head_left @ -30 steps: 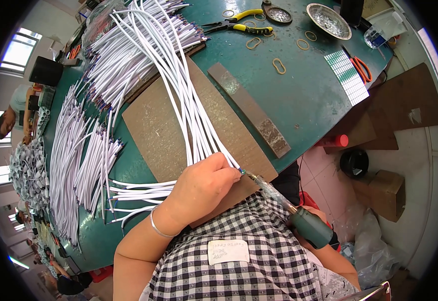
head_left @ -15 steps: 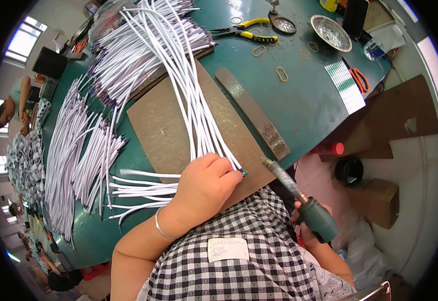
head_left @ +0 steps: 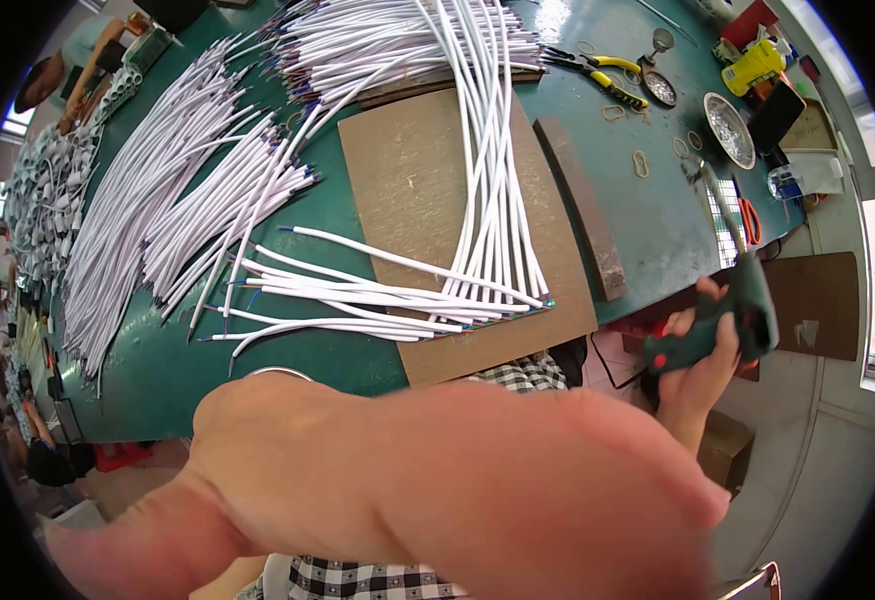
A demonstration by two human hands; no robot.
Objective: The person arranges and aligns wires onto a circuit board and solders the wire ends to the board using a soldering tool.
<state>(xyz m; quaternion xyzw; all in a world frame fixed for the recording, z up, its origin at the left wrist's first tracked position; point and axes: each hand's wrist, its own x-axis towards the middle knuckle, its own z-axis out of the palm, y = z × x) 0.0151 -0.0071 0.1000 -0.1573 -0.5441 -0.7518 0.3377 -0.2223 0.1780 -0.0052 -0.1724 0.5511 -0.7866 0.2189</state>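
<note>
- The right hand (head_left: 699, 365) grips a green pistol-shaped tool (head_left: 752, 300), its metal tip pointing up, over the right edge of the bench (head_left: 647, 235).
- The left hand (head_left: 437, 470) looms blurred close to the camera, thumb spread out to the left; I cannot tell whether its fingers hold anything.
- The white wires (head_left: 487, 190) lie on a brown board (head_left: 407, 165), one bunch running up across it and another spreading left past its edge; their ends meet along a narrow green strip (head_left: 502, 318) near the board's lower edge.
- An oval metal dish (head_left: 707, 110) at the bench's far right holds crinkled, silvery bits.
- Near it, a smaller round dark dish (head_left: 646, 86) also has something silvery inside, too small to make out.
- A yellow bottle (head_left: 752, 70) stands beyond the oval dish; its contents cannot be seen.
- A clear plastic container (head_left: 819, 175), blue at one end, lies right of the oval dish; what it holds is unclear.
- A brown carton (head_left: 729, 450) sits on the floor, partly hidden.
</note>
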